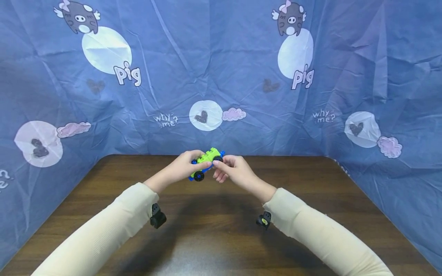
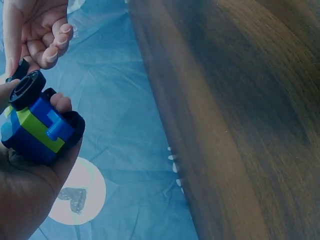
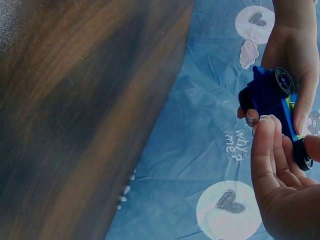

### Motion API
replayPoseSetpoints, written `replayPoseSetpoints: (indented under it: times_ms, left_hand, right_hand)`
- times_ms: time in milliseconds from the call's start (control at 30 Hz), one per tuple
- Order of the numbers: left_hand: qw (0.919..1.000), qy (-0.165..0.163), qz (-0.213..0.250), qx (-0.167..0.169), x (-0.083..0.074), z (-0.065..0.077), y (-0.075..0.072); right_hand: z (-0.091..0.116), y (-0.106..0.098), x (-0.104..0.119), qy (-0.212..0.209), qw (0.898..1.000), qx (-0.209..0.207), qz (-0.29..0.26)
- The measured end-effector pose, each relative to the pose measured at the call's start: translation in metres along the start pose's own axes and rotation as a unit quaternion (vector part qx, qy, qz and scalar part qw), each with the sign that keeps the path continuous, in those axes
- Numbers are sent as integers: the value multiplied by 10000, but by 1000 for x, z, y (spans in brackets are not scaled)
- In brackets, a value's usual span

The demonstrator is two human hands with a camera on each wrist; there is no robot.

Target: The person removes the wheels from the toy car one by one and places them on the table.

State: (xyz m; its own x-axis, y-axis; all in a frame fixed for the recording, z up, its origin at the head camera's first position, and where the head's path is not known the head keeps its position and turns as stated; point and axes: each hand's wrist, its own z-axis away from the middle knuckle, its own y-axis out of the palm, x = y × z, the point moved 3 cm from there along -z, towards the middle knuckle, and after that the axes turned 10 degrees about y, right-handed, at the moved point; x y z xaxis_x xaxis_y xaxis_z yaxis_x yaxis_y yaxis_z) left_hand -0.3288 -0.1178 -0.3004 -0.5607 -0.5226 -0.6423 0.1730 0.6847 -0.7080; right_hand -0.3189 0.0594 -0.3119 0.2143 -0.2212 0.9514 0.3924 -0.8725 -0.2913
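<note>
A small toy car (image 1: 208,156) of lime-green and blue building blocks, with black wheels, is held above the far part of the table. My left hand (image 1: 188,165) grips its body from the left, thumb along the near side and fingers round the far side. The car's blue underside (image 3: 270,102) faces the right wrist camera. At the car's other end, my right hand (image 1: 238,170) pinches a black wheel (image 3: 302,156) with the thumb on its outer face. The remaining right fingers (image 3: 272,150) lie loosely bent by the underside. One car end (image 2: 45,130) shows a blue peg.
The brown wooden table (image 1: 221,237) stretches below both arms. Blue printed cloth (image 1: 214,76) hangs behind the table and along both sides. A small black camera (image 1: 158,216) sits at the left cuff, and another camera (image 1: 264,220) at the right cuff.
</note>
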Motion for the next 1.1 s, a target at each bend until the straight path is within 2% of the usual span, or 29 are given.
replayPoseSetpoints:
  times_ms: [200, 467, 800, 1100]
  left_hand:
    - [9997, -51, 204, 88, 2, 2, 2]
    - [9998, -45, 206, 34, 2, 2, 4]
    - [9977, -225, 612, 167, 1, 5, 6]
    - [9988, -107, 428, 208, 4, 6, 5]
  right_hand:
    - [0, 0, -3, 51, 10000, -70, -23]
    - [1, 1, -3, -14, 10000, -39, 51]
    - [0, 1, -6, 5, 10000, -23, -17]
    - [1, 5, -2, -144, 9984, -188, 518]
